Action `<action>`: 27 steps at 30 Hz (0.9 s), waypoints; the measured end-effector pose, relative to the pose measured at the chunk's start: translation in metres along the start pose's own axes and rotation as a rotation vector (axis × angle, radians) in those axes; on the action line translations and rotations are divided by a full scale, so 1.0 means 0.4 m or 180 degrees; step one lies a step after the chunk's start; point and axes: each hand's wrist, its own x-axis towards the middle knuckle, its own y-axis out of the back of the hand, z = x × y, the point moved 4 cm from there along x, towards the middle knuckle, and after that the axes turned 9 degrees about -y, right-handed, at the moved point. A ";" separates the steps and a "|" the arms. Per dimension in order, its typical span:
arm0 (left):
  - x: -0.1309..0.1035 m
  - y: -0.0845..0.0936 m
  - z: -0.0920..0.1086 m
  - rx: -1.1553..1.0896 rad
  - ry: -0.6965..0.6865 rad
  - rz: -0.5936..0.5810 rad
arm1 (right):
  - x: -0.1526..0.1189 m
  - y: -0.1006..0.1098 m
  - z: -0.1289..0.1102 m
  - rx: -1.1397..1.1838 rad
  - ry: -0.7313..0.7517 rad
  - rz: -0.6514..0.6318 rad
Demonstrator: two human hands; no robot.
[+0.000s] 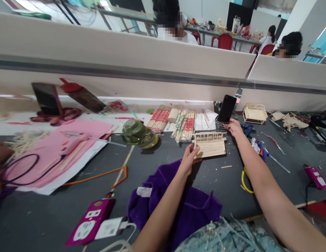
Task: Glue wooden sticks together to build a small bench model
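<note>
Two hands [189,157] [234,126]; two stick models [210,145] [255,112]; two phones [227,108] [47,98]; one purple cloth [189,206]; two power strips [90,220] [315,176].

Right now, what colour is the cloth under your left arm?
Purple cloth, seen in the head view.

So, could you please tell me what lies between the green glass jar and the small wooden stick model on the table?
In the head view, packs of wrapped chopsticks lie between the green glass jar and the wooden stick model, which the left hand grips.
</note>
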 end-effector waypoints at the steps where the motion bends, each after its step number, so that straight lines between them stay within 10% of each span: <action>1: -0.002 0.003 0.001 0.0072 -0.0008 -0.0026 | 0.004 -0.007 0.003 -0.0010 0.0012 -0.0001; 17: -0.022 0.103 0.004 0.0621 -0.1026 0.0597 | 0.013 0.000 0.041 -0.0528 0.0117 0.0024; 27: -0.070 0.108 0.053 0.0419 -0.1427 0.0864 | 0.069 0.040 -0.092 0.0055 0.0438 0.0007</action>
